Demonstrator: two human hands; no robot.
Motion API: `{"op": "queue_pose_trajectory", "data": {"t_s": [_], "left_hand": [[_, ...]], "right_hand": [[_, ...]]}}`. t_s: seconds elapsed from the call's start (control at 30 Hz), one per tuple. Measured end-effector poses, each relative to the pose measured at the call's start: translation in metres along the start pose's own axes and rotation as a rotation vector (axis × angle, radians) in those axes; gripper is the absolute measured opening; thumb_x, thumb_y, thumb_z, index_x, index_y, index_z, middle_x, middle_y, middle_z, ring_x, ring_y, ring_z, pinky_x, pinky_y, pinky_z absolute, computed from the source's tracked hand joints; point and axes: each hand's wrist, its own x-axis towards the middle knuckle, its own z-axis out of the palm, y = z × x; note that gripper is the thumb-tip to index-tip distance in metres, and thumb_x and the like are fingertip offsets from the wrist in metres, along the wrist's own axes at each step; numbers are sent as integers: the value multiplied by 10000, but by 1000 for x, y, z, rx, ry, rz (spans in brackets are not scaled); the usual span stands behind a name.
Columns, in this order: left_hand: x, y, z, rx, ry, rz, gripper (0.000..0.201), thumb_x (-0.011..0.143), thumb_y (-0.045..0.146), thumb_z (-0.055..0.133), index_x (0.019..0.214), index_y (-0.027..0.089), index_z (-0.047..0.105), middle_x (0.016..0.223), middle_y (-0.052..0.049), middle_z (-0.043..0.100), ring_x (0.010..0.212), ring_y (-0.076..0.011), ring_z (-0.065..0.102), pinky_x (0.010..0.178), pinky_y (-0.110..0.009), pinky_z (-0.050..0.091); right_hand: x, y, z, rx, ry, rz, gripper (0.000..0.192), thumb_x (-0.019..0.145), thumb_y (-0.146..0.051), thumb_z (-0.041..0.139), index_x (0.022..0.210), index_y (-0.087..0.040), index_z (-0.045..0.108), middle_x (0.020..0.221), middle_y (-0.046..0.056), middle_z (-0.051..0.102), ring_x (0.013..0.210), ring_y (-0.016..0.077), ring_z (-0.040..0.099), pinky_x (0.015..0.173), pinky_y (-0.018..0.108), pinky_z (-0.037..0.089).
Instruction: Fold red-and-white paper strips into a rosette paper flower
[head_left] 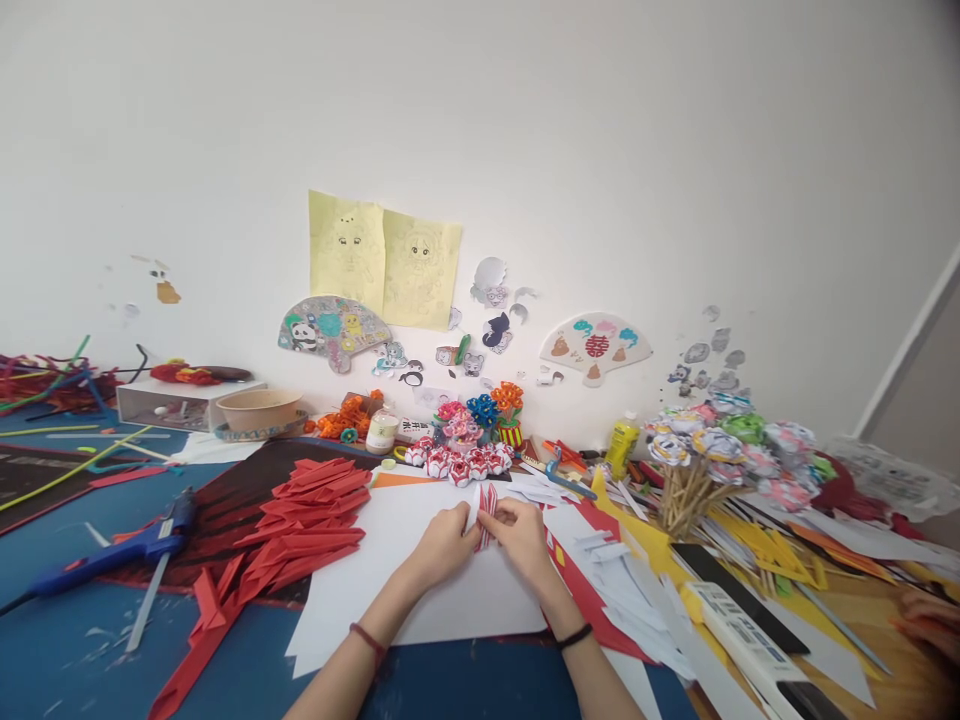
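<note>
Over a stack of white paper sheets (352, 590), my two hands meet at the middle of the table. Between them is a small folded paper piece (489, 503) with red and white stripes, standing roughly upright. My left hand (447, 545) is closed on its left side, thumb toward the paper. From the right, the fingers of my right hand (521, 538) pinch the same piece. My fingers cover part of its lower half. Just behind my hands sit several red-and-white folded paper flowers (457, 460).
Left of the sheets lie a pile of red folded paper strips (307, 520) and a blue glue gun (142, 545). On the right are white paper strips (622, 590), a bunch of paper flowers (690, 460) and a white box (750, 640). Another person's hand (930, 620) shows at the right edge.
</note>
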Motion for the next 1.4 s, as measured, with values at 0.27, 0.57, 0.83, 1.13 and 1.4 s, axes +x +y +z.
{"op": "queue_pose_trajectory", "data": {"t_s": [0.27, 0.57, 0.83, 1.13, 1.4], "left_hand": [[-2, 0, -2, -1, 11, -2, 273, 930, 306, 557, 1147, 142, 578, 1112, -79, 628, 933, -201, 638, 792, -395, 545], [-5, 12, -9, -41, 91, 70, 294, 1009, 267, 317, 942, 180, 591, 688, -25, 703, 744, -179, 678, 718, -267, 456], [-9, 17, -10, 56, 254, 88, 279, 948, 280, 411, 721, 208, 555, 737, -37, 657, 729, -200, 623, 611, -244, 320], [-12, 17, -10, 29, 356, 162, 191, 916, 215, 445, 810, 206, 603, 776, -34, 619, 699, -183, 582, 639, -256, 340], [-19, 22, -9, -161, 353, 233, 252, 902, 259, 464, 709, 205, 617, 745, -44, 591, 690, -186, 561, 647, -264, 359]], "right_hand": [[1, -1, -2, 39, 37, 51, 314, 707, -363, 692, 502, -163, 565, 447, -23, 525, 436, 129, 469, 422, 213, 343], [4, -2, -8, 138, 57, 162, 310, 726, -372, 664, 523, -146, 601, 432, 1, 570, 389, 133, 485, 400, 227, 370], [3, -4, -4, 193, 18, 138, 323, 708, -389, 696, 514, -149, 601, 442, 11, 596, 399, 143, 515, 408, 230, 385], [1, -6, -1, 203, -17, 123, 379, 716, -448, 709, 508, -151, 601, 456, 30, 627, 423, 166, 565, 444, 247, 419], [-1, -4, 1, 224, -14, 116, 391, 710, -458, 719, 496, -157, 591, 457, 32, 634, 444, 178, 593, 457, 251, 435]]}}
